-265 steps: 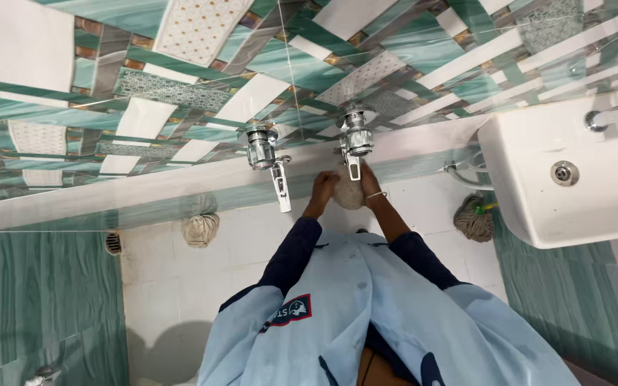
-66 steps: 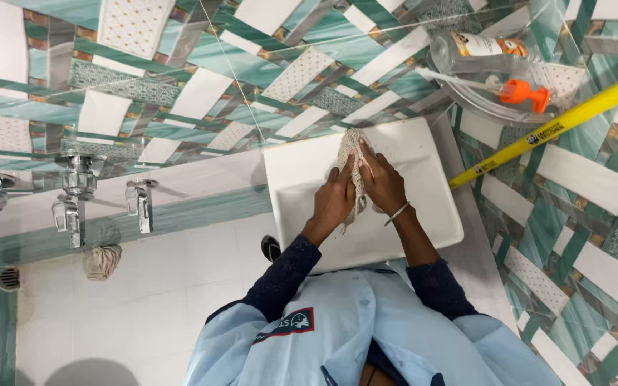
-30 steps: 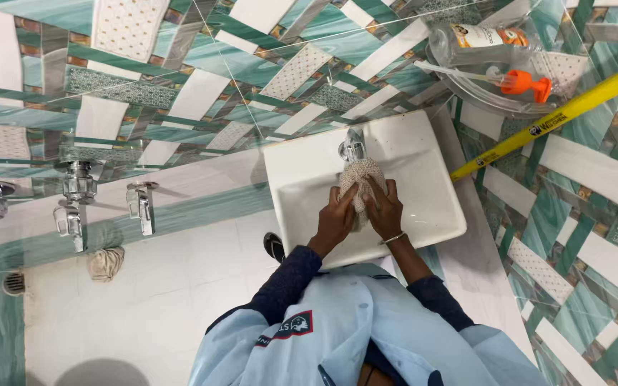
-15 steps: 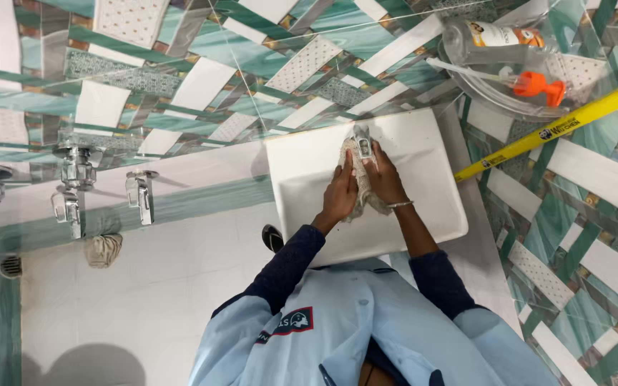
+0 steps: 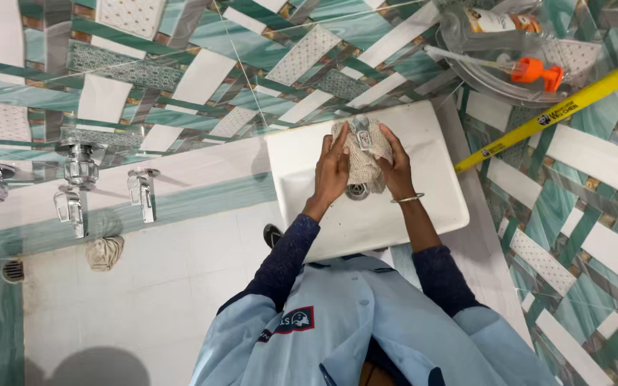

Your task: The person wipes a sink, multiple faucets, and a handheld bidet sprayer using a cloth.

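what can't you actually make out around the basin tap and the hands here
Head view:
- Basin tap: mostly wrapped in the beige cloth; only its top shows.
- Left hand and right hand: palms and fingertips hidden against the cloth.
- Water flow: too small to tell.
- Spray bottle: cut off by the top edge.
- Yellow pole: both ends hidden.

Both arms out fwd, left hand (image 5: 332,170) & right hand (image 5: 397,168) cupped inward, grip closed.
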